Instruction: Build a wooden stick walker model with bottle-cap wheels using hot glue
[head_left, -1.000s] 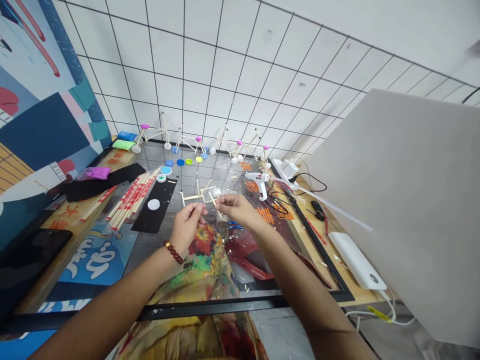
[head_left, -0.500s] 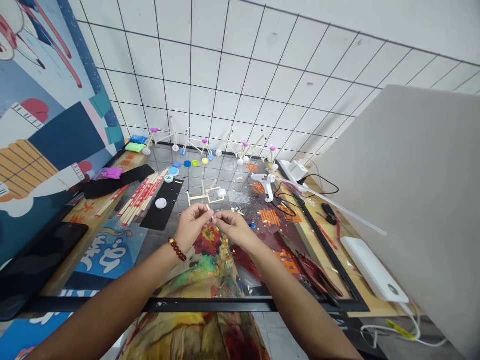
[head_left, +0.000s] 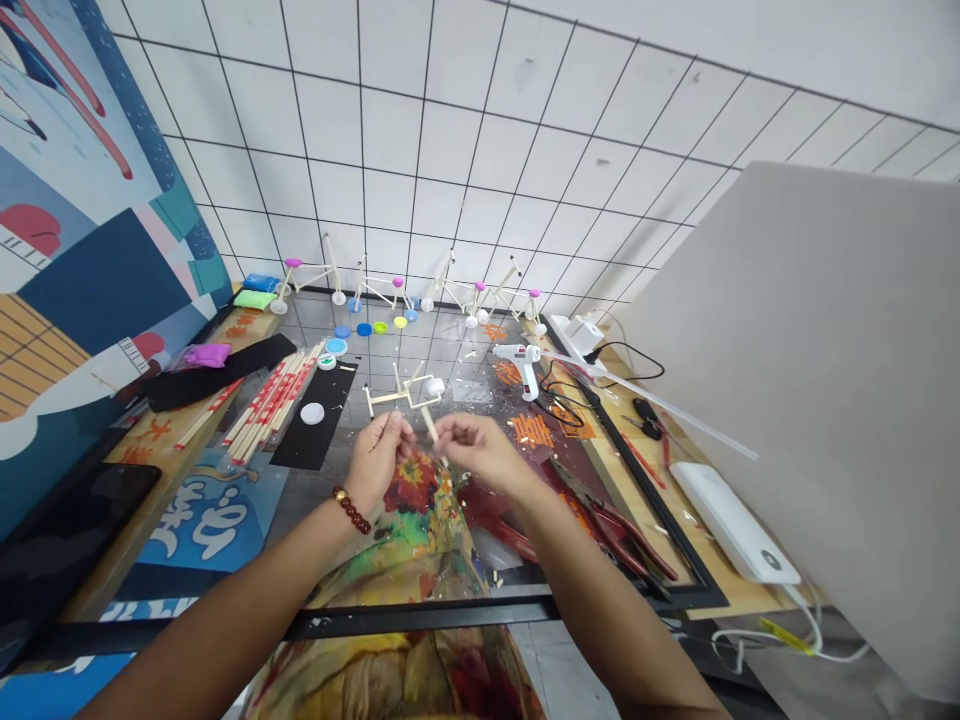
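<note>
My left hand (head_left: pixel 381 456), with a bead bracelet on its wrist, and my right hand (head_left: pixel 480 452) are held close together above the glass-topped table (head_left: pixel 420 360). The right hand's fingers pinch a short pale wooden stick (head_left: pixel 430 425) that points up and away. The left hand's fingers are curled together in a pinch a little apart from the stick; what they hold, if anything, is too small to make out. Just beyond my hands a half-built stick frame with a white wheel (head_left: pixel 405 390) lies on the glass.
Several finished stick models (head_left: pixel 450 290) stand along the tiled wall, with coloured bottle caps (head_left: pixel 371 326) before them. Packs of chopsticks (head_left: pixel 274 395) lie left, a white glue gun (head_left: pixel 521 365) and cables right, red pliers (head_left: pixel 622 540) near right. A grey board (head_left: pixel 825 400) leans at right.
My hands, pinched together around the stick half a second ago, have drawn slightly apart; the stick is now only in my right hand and points upward. The camera view shifted a little.
</note>
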